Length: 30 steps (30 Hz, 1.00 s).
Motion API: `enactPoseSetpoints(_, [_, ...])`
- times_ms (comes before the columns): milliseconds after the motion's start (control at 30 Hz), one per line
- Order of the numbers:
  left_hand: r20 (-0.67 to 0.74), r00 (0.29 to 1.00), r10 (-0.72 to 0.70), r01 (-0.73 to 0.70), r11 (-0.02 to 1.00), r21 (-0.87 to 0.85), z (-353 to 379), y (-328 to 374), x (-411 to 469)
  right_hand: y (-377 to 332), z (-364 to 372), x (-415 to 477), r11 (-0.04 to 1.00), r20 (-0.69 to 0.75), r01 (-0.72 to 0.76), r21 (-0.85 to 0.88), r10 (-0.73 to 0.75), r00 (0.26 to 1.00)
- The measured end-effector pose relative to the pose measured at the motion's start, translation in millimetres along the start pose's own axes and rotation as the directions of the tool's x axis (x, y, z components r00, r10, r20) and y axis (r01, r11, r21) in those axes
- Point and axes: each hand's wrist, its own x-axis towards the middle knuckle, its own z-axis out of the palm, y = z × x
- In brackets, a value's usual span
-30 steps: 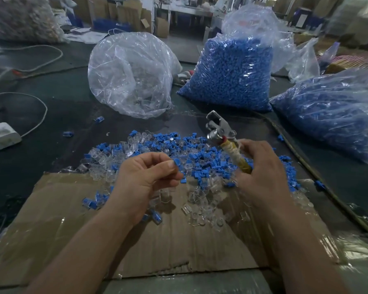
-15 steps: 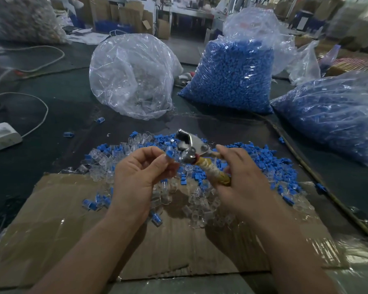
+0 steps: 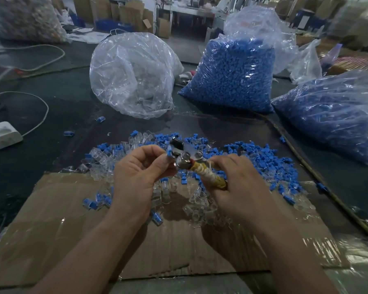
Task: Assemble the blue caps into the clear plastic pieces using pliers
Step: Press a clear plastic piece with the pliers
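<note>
Above the cardboard (image 3: 72,230) — left hand (image 3: 136,177), pinch on 1 blue cap (image 3: 169,154); right hand (image 3: 242,192), fist around pliers (image 3: 188,159).

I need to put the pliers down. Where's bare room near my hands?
The cardboard sheet is bare on its left part and along its near edge. The dark table is nearly bare between the white power block and the pile of caps and clear pieces. The pile is crowded.

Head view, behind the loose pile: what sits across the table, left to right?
White power adapter → clear plastic bag → upright bag of blue caps → second bag of blue caps, lying lower.
</note>
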Motion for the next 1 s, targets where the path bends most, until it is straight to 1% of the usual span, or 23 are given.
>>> enactPoseSetpoints(67, [0.002,1.000,0.006,-0.006,1.000,0.010,1.1,0.6,-0.6,0.8,-1.2,-0.2,0.996,-0.034,0.022,-0.087,-0.025,0.999])
enactPoseSetpoints(100, [0.005,1.000,0.010,-0.010,1.000,0.015,1.6,0.7,-0.9,0.3,-2.2,-0.2,0.995,-0.044,0.023,-0.095,-0.027,0.999])
enactPoseSetpoints(333, [0.011,0.997,0.082,-0.083,0.991,0.108,2.8,2.5,-4.2,-4.8,-3.7,-2.3,1.000,0.034,-0.010,0.022,0.009,0.999])
enactPoseSetpoints(567, [-0.015,0.993,0.119,-0.116,0.981,0.153,4.6,4.1,-5.8,-5.8,-3.3,-1.1,0.998,0.069,-0.012,0.064,0.007,0.998])
enactPoseSetpoints(1000, [-0.036,0.994,0.100,-0.092,0.979,0.182,4.4,6.7,-6.3,-3.6,2.4,-0.7,0.999,0.029,-0.014,0.046,0.013,0.999])
